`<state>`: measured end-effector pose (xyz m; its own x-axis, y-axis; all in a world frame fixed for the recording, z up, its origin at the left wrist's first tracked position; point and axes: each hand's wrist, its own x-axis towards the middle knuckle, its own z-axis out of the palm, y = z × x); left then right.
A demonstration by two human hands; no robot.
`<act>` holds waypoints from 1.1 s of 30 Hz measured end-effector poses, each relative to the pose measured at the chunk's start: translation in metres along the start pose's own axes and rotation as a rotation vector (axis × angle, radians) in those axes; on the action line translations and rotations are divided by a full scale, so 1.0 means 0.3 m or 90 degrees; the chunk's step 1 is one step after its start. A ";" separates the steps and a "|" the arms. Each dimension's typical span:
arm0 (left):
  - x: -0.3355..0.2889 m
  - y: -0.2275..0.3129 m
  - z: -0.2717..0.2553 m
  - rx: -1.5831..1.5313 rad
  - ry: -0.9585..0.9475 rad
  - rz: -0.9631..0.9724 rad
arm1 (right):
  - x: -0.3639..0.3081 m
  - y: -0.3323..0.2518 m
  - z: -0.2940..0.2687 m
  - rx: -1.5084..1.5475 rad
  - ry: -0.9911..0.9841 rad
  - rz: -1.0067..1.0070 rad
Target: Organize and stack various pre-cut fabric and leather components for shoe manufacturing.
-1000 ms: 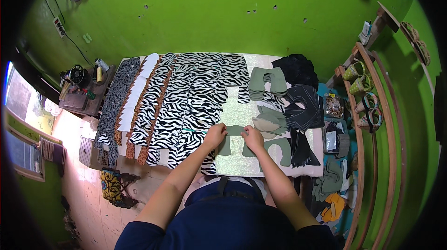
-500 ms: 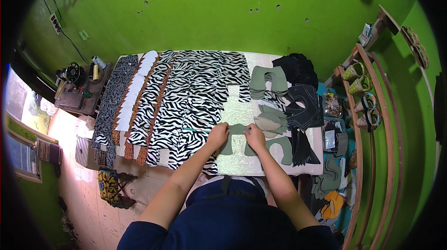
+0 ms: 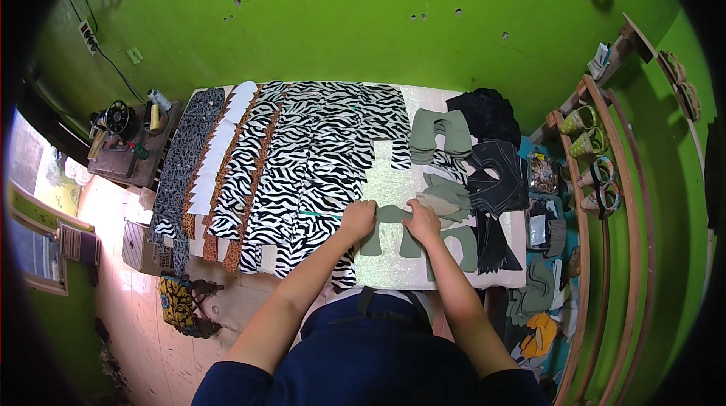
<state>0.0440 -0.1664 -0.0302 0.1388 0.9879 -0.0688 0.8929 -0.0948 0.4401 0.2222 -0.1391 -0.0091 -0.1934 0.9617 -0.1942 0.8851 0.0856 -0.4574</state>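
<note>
A grey-green U-shaped cut piece [image 3: 392, 214] lies on the pale, glittery sheet covering the table, its two arms pointing toward me. My left hand [image 3: 359, 219] pinches its left shoulder. At the opposite shoulder is my right hand [image 3: 423, 220], thumb and forefinger closed on the edge. Another grey-green curved piece [image 3: 460, 246] rests beside my right wrist, partly covered by the forearm. Beyond my right hand are loose leaf-shaped grey-green pieces [image 3: 448, 199]. A neat stack of U-shaped grey-green pieces [image 3: 441, 125] sits farther back.
Zebra-print strips [image 3: 325, 149] cover the table's middle, with leopard-print, white and grey patterned strips leftward. Black cut pieces [image 3: 497, 179] lie at the right. A wooden rack [image 3: 631, 255] holding sandals [image 3: 590, 141] stands right of the table; a sewing machine [image 3: 117, 119] stands left.
My right hand has shifted slightly right along the U-shaped piece, its fingers a little less bunched. The left hand stays nearly in place. The whole view has shifted slightly.
</note>
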 end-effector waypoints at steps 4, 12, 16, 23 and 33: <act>0.008 -0.010 -0.001 0.006 -0.002 0.036 | 0.037 0.027 -0.003 -0.024 -0.114 0.005; 0.078 -0.107 -0.150 -0.247 0.094 -0.060 | 0.175 0.012 -0.026 0.556 -0.154 -0.049; 0.210 -0.130 -0.168 -0.295 0.136 -0.107 | 0.328 0.011 0.042 0.512 0.082 -0.057; 0.349 -0.178 -0.163 -0.302 0.230 -0.138 | 0.407 -0.146 0.048 0.270 0.243 0.054; 0.310 -0.127 -0.078 0.112 0.225 0.059 | 0.396 -0.137 0.127 -0.079 0.304 -0.210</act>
<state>0.0129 -0.0680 -0.0325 0.0944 0.9525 0.2897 0.9476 -0.1752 0.2673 0.1468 -0.0384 -0.0464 -0.2807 0.8873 0.3658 0.8588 0.4024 -0.3171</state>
